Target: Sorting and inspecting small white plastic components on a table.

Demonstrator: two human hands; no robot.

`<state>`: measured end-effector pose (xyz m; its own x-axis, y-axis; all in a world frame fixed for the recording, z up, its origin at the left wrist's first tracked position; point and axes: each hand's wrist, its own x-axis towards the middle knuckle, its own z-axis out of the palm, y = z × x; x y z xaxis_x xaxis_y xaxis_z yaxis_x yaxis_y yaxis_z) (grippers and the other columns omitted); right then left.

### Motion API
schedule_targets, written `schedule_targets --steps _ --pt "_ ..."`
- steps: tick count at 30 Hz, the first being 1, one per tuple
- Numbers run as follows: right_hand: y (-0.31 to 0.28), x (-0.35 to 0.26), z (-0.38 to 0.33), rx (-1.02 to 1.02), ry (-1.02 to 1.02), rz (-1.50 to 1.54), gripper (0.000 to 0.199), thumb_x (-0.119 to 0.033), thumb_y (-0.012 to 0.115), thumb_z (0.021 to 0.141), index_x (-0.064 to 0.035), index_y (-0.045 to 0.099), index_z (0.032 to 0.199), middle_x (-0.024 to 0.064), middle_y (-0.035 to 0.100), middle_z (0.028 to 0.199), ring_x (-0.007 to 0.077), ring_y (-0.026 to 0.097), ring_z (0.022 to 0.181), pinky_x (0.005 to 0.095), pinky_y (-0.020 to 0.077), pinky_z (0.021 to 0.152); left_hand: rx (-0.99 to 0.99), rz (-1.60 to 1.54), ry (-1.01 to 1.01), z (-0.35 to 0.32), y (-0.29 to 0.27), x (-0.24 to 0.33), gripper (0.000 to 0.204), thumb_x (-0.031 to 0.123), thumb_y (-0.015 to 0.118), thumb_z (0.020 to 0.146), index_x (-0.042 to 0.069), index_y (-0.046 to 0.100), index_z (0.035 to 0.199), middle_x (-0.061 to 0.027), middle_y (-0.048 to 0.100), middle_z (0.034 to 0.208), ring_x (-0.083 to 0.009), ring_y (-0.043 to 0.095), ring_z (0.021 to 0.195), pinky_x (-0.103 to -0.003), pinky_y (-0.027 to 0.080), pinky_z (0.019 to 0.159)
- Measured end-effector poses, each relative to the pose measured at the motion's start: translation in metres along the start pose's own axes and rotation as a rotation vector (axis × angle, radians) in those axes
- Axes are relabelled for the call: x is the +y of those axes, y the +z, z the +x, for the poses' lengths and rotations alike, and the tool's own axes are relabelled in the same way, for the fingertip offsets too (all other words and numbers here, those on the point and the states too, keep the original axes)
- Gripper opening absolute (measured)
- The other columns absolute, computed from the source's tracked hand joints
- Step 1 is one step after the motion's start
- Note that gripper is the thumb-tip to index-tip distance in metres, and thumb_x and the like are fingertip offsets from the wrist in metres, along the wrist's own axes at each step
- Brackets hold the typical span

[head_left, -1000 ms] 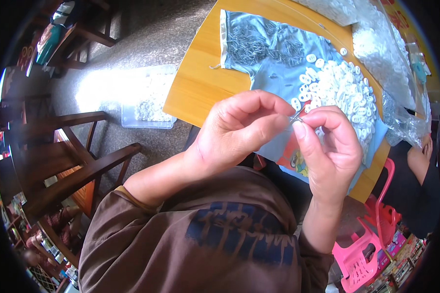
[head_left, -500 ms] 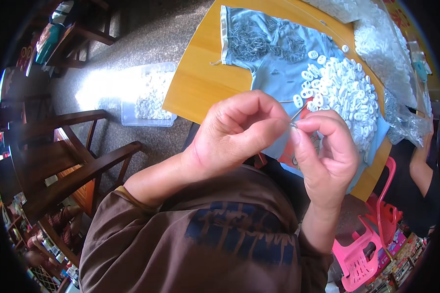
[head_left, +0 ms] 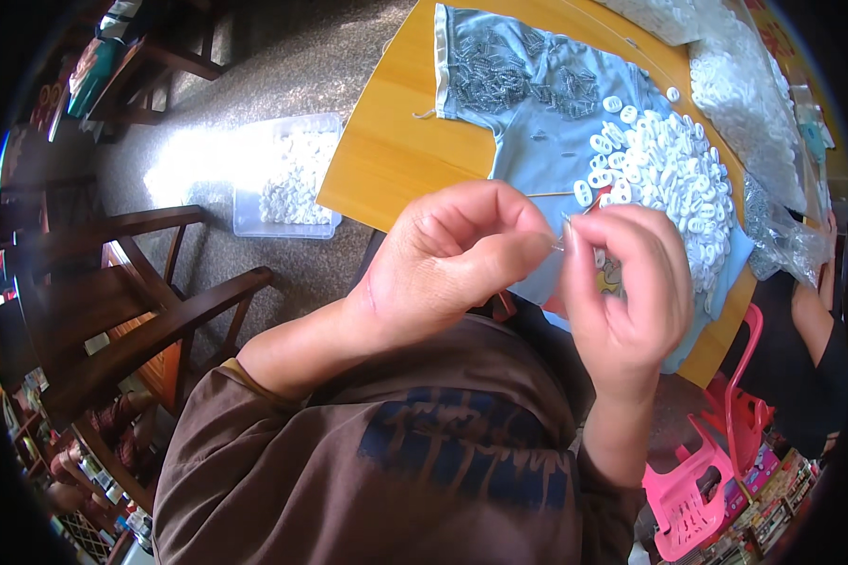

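Sunlit speckled floor and dark wooden chairs (head_left: 113,311) lie behind a yellow-orange table (head_left: 386,160) that carries the work. Just above the person's lap, the left hand (head_left: 452,264) is curled closed, its thumb and forefinger pinched on the near end of a thin, pale pin-like piece (head_left: 562,243), too small to tell exactly what it is. The right hand (head_left: 626,292) is closed too, its fingertips meeting the left ones at that same spot, so each grip is shut on the little piece from its own side. The piece seems to run roughly across, from the left fingertips toward the right ones, tilted slightly up and away; its far end, with a hint of red, peeks out just above the right forefinger. Both hands are equally near it, touching. Straight beyond the fingertips, up and a little to the right, lies a heap of small white rings (head_left: 673,179) on a light blue cloth (head_left: 527,104) spread over the table; the nearest rings sit just beyond the right hand's knuckles. Farther up on the cloth is a patch of small grey metal bits (head_left: 513,71). On the floor to the left stands a clear plastic tub (head_left: 287,179) holding more white pieces, well apart from both hands. Low at the right is a pink plastic stool (head_left: 702,480).
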<state>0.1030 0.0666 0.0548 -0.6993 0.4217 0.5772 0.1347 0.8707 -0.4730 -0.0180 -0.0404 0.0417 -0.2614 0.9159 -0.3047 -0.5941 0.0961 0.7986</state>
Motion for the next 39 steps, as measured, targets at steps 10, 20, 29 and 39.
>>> schedule_targets --steps 10,20,29,39 --pt "0.032 0.059 0.021 -0.172 0.063 -0.296 0.006 -0.006 0.062 0.073 -0.0055 0.055 0.073 0.0066 0.054 0.069 0.0257 0.055 0.066 0.0376 0.0402 0.063 -0.01 0.011 -0.072 -0.007 -0.003 -0.012 0.007 0.008 0.057 0.084 0.002 0.058 0.087 0.0016 0.052 0.067 -0.0019 0.039 0.052 -0.016 0.031 0.046" --pt "-0.001 0.009 -0.017 -0.04 0.558 0.377 0.009 -0.006 0.058 0.084 0.0025 0.06 0.087 0.0039 0.053 0.069 0.0098 0.048 0.06 0.0233 0.0394 0.056 -0.022 0.083 0.004 -0.008 -0.004 -0.009 0.006 0.007 0.055 0.086 0.002 0.056 0.09 0.0034 0.051 0.071 -0.0006 0.04 0.057 -0.016 0.032 0.05" --pt "-0.008 -0.015 -0.042 0.03 0.672 0.644 0.011 -0.005 0.061 0.083 0.0023 0.061 0.091 0.0033 0.057 0.074 0.0071 0.049 0.06 0.0199 0.0391 0.055 -0.094 0.186 0.151 -0.004 0.009 -0.026 0.005 0.003 0.052 0.087 0.001 0.055 0.09 0.0027 0.053 0.079 -0.0009 0.043 0.069 -0.017 0.036 0.059" --pt "-0.017 -0.02 -0.054 0.202 0.777 0.843 0.007 0.002 0.055 0.085 0.0041 0.057 0.092 0.0008 0.055 0.08 0.003 0.047 0.069 0.0155 0.0378 0.06 -0.14 0.221 0.166 -0.008 0.023 -0.027 0.014 0.004 0.052 0.088 -0.001 0.056 0.101 -0.0009 0.055 0.082 -0.0045 0.049 0.065 -0.018 0.04 0.056"
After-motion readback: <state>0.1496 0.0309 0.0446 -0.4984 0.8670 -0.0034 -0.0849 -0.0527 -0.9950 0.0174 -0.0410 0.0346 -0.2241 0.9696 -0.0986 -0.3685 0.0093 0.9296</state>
